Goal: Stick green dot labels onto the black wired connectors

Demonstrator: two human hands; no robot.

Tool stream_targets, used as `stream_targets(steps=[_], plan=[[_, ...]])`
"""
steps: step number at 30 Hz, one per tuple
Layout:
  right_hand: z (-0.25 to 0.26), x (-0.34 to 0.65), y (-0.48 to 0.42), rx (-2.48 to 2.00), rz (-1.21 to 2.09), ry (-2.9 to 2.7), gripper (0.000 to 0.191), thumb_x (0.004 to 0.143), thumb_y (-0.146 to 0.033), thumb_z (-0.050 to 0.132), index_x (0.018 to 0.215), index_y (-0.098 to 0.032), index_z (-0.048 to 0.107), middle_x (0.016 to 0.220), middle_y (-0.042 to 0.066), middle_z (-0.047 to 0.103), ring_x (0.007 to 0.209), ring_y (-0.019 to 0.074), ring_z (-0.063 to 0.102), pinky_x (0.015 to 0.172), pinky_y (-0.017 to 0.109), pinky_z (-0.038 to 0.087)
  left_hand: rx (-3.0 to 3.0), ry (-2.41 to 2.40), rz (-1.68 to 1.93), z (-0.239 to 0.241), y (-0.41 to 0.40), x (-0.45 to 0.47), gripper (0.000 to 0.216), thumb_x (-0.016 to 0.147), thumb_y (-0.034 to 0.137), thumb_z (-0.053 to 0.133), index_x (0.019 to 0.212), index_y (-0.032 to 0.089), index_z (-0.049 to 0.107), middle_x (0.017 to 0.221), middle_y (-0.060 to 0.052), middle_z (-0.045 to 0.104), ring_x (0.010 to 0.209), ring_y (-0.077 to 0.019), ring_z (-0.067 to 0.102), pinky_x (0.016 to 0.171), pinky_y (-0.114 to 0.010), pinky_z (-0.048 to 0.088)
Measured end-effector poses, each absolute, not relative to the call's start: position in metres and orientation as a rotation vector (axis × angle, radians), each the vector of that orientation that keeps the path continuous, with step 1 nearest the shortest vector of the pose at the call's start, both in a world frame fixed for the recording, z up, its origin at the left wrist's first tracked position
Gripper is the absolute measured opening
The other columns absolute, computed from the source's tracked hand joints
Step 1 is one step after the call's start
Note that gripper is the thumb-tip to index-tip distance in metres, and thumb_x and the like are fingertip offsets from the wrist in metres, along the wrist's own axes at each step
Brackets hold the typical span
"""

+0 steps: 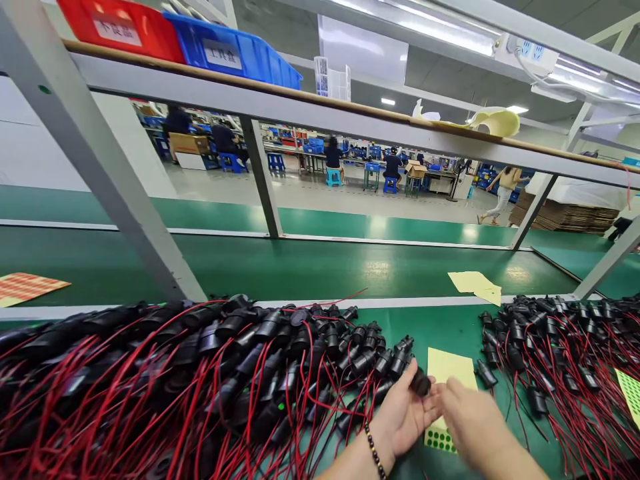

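Observation:
My left hand [405,410], with a beaded bracelet at the wrist, is closed around a black cylindrical part [421,383], its round end facing up. Close beside it, my right hand [467,413] has its fingers drawn together near the left fingertips; what they pinch, if anything, is hidden. Beneath the hands lies a pale yellow sticker sheet [450,363], with green round dots showing at its lower end. To the left spreads a large heap of similar black parts [270,327] with red wires. Another heap of black parts [537,400] lies on the right.
A white-edged green bench [320,267] runs behind the heaps, with yellow paper pieces [473,283] on it. Grey frame posts [125,167] carry a shelf with a red bin [120,27] and a blue bin [235,50]. A green-dotted sheet [630,393] is at far right. People sit in the background.

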State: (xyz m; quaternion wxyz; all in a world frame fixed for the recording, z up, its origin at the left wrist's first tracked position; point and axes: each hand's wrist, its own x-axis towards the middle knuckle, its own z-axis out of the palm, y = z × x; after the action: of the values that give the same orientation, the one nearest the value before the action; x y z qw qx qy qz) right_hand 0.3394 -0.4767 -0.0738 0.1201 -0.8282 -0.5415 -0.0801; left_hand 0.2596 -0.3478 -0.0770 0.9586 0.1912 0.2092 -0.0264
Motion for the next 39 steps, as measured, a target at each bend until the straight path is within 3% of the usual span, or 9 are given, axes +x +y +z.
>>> stream_targets(steps=[1, 3, 6, 9, 12, 21, 29, 34, 39], plan=[[-0.085, 0.329, -0.490, -2.266, -0.203, -1.650, 0.019, 0.080, -0.020, 0.054, 0.092, -0.026, 0.066, 0.088, 0.004, 0.067, 0.058, 0.0168, 0.057, 0.048, 0.028, 0.030, 0.413, 0.432, -0.058, -0.078, -0.347, 0.257, 0.032, 0.086, 0.042, 0.057, 0.087, 0.010, 0.054, 0.074, -0.008, 0.065, 0.062, -0.0140, 0.065, 0.061, -0.023, 0.051], [-0.102, 0.319, -0.512, -2.119, -0.061, -1.557, 0.012, 0.082, -0.027, 0.054, 0.078, -0.027, 0.065, 0.075, 0.000, 0.065, 0.056, 0.0159, 0.056, 0.049, 0.026, 0.034, 0.522, 0.435, -0.098, -0.084, -0.348, 0.249, 0.021, 0.079, 0.028, 0.065, 0.087, 0.012, 0.054, 0.067, -0.003, 0.063, 0.052, -0.0117, 0.060, 0.053, -0.022, 0.048], [-0.112, 0.328, -0.530, -2.139, 0.100, -1.268, 0.023, 0.089, -0.030, 0.043, 0.073, -0.025, 0.059, 0.067, -0.001, 0.058, 0.058, 0.0161, 0.055, 0.054, 0.025, 0.039, 0.676, 0.451, -0.163, -0.100, -0.354, 0.240, 0.028, 0.061, 0.015, 0.070, 0.083, 0.015, 0.051, 0.058, 0.004, 0.055, 0.040, -0.0081, 0.050, 0.039, -0.018, 0.037], [-0.116, 0.344, -0.527, -2.315, 0.106, -1.235, 0.024, 0.088, -0.018, 0.036, 0.079, -0.022, 0.058, 0.078, 0.003, 0.058, 0.067, 0.0183, 0.058, 0.062, 0.027, 0.042, 0.771, 0.495, -0.172, -0.115, -0.360, 0.237, 0.033, 0.051, 0.010, 0.066, 0.078, 0.016, 0.049, 0.067, 0.001, 0.059, 0.040, -0.0068, 0.050, 0.034, -0.016, 0.024], [-0.125, 0.351, -0.515, -2.508, 0.153, -1.324, 0.027, 0.082, -0.006, 0.037, 0.083, -0.021, 0.060, 0.088, 0.006, 0.059, 0.071, 0.0195, 0.060, 0.064, 0.027, 0.042, 0.833, 0.489, -0.198, -0.125, -0.363, 0.237, 0.032, 0.046, 0.010, 0.064, 0.075, 0.015, 0.050, 0.083, -0.004, 0.063, 0.040, -0.0069, 0.052, 0.031, -0.017, 0.021], [-0.142, 0.346, -0.499, -2.652, 0.128, -1.404, 0.023, 0.083, -0.002, 0.045, 0.076, -0.019, 0.058, 0.085, 0.004, 0.058, 0.070, 0.0182, 0.060, 0.060, 0.025, 0.039, 0.858, 0.531, -0.199, -0.137, -0.364, 0.236, 0.036, 0.044, 0.009, 0.055, 0.079, 0.015, 0.049, 0.086, -0.005, 0.064, 0.039, -0.0060, 0.052, 0.029, -0.016, 0.020], [-0.143, 0.343, -0.501, -2.550, 0.061, -1.363, 0.026, 0.075, 0.004, 0.043, 0.076, -0.018, 0.056, 0.089, 0.006, 0.055, 0.083, 0.0201, 0.055, 0.073, 0.027, 0.043, 0.897, 0.554, -0.227, -0.137, -0.365, 0.236, 0.037, 0.044, 0.006, 0.054, 0.079, 0.016, 0.047, 0.094, -0.004, 0.063, 0.038, -0.0050, 0.053, 0.029, -0.017, 0.020], [-0.154, 0.350, -0.502, -2.412, 0.096, -1.361, 0.021, 0.076, -0.001, 0.043, 0.070, -0.019, 0.053, 0.084, 0.005, 0.054, 0.078, 0.0207, 0.055, 0.070, 0.029, 0.045, 0.943, 0.538, -0.219, -0.140, -0.367, 0.234, 0.038, 0.045, 0.006, 0.054, 0.080, 0.017, 0.046, 0.096, -0.003, 0.062, 0.038, -0.0042, 0.052, 0.031, -0.019, 0.018], [-0.148, 0.351, -0.515, -2.034, 0.135, -1.091, 0.013, 0.083, -0.018, 0.048, 0.071, -0.021, 0.053, 0.081, 0.003, 0.052, 0.075, 0.0195, 0.055, 0.068, 0.028, 0.046, 1.019, 0.449, -0.191, -0.142, -0.371, 0.229, 0.038, 0.048, 0.010, 0.050, 0.084, 0.018, 0.042, 0.085, 0.001, 0.061, 0.046, -0.0055, 0.051, 0.039, -0.020, 0.022]])
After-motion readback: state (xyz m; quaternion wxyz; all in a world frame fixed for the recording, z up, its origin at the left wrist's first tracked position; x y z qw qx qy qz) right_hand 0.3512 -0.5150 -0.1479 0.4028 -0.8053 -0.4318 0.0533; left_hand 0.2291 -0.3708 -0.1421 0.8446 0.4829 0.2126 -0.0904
